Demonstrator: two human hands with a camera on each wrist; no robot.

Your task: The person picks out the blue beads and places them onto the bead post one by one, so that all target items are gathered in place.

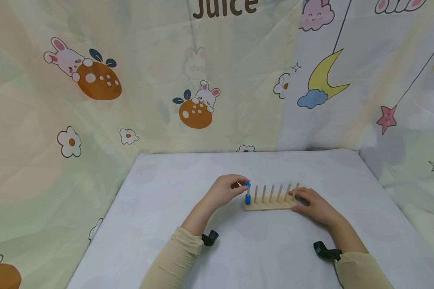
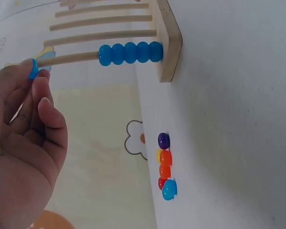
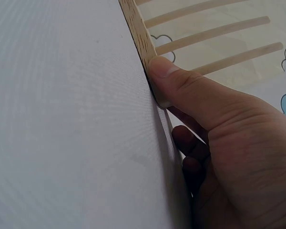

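A wooden peg rack with a row of upright pegs stands on the table. My left hand pinches a blue bead between thumb and fingers at the tip of the leftmost peg. Lower on that same peg sits a stack of several blue beads, down against the base. The other pegs hold no beads. My right hand grips the right end of the base, its thumb on the near edge in the right wrist view; part of its fingers is hidden behind the rack.
Loose beads lie in a small group on the table in the left wrist view: a purple bead, orange beads, a light blue bead, with yellow and red ones partly hidden. A printed cloth hangs behind the white table.
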